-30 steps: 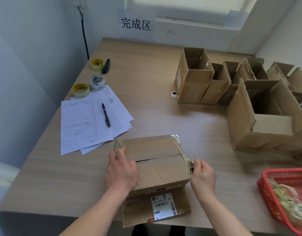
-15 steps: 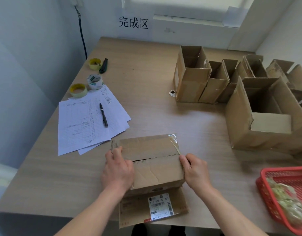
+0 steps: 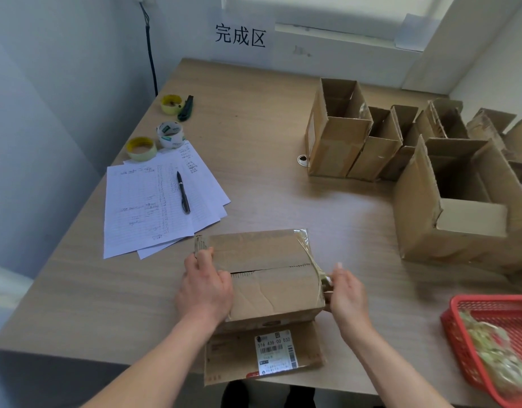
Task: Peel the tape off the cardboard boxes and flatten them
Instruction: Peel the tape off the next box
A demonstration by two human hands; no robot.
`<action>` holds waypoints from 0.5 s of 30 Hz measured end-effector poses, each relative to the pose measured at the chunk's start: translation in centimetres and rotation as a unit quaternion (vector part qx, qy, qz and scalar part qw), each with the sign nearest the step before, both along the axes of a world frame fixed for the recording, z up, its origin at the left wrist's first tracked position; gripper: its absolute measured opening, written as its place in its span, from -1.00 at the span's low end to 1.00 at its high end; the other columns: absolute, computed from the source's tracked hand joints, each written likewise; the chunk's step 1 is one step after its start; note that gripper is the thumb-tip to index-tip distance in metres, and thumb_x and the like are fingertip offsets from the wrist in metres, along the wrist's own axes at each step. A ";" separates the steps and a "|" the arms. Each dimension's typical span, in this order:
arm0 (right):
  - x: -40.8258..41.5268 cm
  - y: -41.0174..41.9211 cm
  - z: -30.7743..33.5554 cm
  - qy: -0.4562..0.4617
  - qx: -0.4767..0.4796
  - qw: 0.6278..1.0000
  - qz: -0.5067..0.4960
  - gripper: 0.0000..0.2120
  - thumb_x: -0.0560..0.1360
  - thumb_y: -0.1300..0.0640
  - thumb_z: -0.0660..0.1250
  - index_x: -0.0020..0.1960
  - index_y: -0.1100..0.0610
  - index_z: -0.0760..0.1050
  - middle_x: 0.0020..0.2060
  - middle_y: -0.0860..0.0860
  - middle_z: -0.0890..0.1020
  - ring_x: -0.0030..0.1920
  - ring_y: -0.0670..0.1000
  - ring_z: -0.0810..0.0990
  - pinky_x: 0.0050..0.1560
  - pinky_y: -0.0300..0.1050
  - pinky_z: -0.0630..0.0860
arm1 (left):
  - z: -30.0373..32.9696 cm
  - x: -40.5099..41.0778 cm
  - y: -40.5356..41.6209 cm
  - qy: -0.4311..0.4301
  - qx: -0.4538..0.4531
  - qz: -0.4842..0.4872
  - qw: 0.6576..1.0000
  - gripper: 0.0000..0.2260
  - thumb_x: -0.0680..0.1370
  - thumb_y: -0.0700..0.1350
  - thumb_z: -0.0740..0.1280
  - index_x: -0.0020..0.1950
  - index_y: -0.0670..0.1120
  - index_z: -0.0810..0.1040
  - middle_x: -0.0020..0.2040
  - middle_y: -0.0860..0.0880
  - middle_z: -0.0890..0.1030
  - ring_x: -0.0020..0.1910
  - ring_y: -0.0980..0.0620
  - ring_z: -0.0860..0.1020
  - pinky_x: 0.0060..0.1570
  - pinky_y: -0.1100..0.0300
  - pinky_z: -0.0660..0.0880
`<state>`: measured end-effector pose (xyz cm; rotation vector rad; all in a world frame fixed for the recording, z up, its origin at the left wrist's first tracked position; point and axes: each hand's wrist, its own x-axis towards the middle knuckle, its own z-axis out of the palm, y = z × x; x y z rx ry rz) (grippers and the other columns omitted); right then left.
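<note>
A small brown cardboard box point(image 3: 271, 278) lies near the table's front edge, its top flaps meeting along a slit seam. Below it a flap with a white shipping label point(image 3: 276, 353) hangs over the table edge. My left hand point(image 3: 205, 287) rests on the box's left end, fingers curled over the edge. My right hand point(image 3: 343, 293) is at the right end and pinches a strip of clear yellowish tape point(image 3: 314, 260) that runs up the box's right edge to the far corner, partly lifted.
Several opened cardboard boxes point(image 3: 339, 131) stand at the back right, a larger one point(image 3: 459, 201) nearer. A red basket point(image 3: 489, 340) with crumpled tape sits front right. Papers with a pen point(image 3: 183, 192), tape rolls point(image 3: 170, 135) and a cutter lie at the left.
My right hand moved in onto the box's right edge, then drew back to the right with the tape strip pinched. My left hand stayed on the box's left end.
</note>
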<state>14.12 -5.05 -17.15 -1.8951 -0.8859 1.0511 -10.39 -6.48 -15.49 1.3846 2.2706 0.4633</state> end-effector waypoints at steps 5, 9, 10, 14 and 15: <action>1.2 -0.3 0.8 0.108 -0.045 0.992 -0.044 -0.68 0.62 -0.20 0.19 0.16 0.04 0.36 -0.02 0.16 0.56 -0.25 0.12 0.71 -0.28 0.07 0.67 | -0.1 0.1 0.2 0.007 -0.001 -0.005 1.000 -0.64 0.59 -0.03 0.13 0.39 0.02 0.27 0.41 -0.08 0.31 0.19 -0.21 0.51 0.04 -0.06 0.48; 0.5 -1.2 1.6 0.078 -0.012 0.994 -0.077 -0.72 0.59 -0.14 0.28 0.02 0.08 0.49 0.02 0.06 0.60 -0.16 0.10 0.72 -0.24 0.09 0.68 | 0.0 0.1 0.1 -0.002 -0.006 0.000 1.000 -0.64 0.58 -0.04 0.13 0.39 0.02 0.27 0.41 -0.08 0.30 0.22 -0.22 0.50 0.09 -0.07 0.47; 0.4 -1.7 1.8 0.068 0.000 0.993 -0.091 -0.73 0.59 -0.13 0.30 -0.01 0.08 0.50 0.01 0.05 0.61 -0.14 0.08 0.72 -0.21 0.12 0.69 | 0.0 0.1 0.1 -0.003 -0.008 0.001 1.000 -0.64 0.58 -0.03 0.13 0.39 0.02 0.27 0.41 -0.08 0.30 0.23 -0.21 0.50 0.10 -0.08 0.47; -0.5 -4.1 1.6 -0.090 0.035 0.993 -0.073 -0.64 0.45 -0.31 0.36 -0.09 -0.02 0.42 -0.13 -0.01 0.61 -0.14 0.07 0.63 -0.10 0.10 0.56 | 0.1 0.1 0.1 0.001 -0.006 -0.002 1.000 -0.63 0.59 -0.03 0.13 0.41 0.03 0.26 0.40 -0.08 0.30 0.21 -0.22 0.50 0.10 -0.09 0.49; -0.8 -4.6 1.4 -0.127 0.016 0.991 -0.047 -0.56 0.39 -0.38 0.34 -0.09 -0.02 0.38 -0.15 -0.02 0.59 -0.16 0.03 0.58 -0.12 0.02 0.48 | 0.1 0.1 0.1 0.002 -0.006 -0.003 1.000 -0.63 0.59 -0.03 0.12 0.41 0.03 0.26 0.40 -0.08 0.30 0.21 -0.22 0.50 0.10 -0.10 0.49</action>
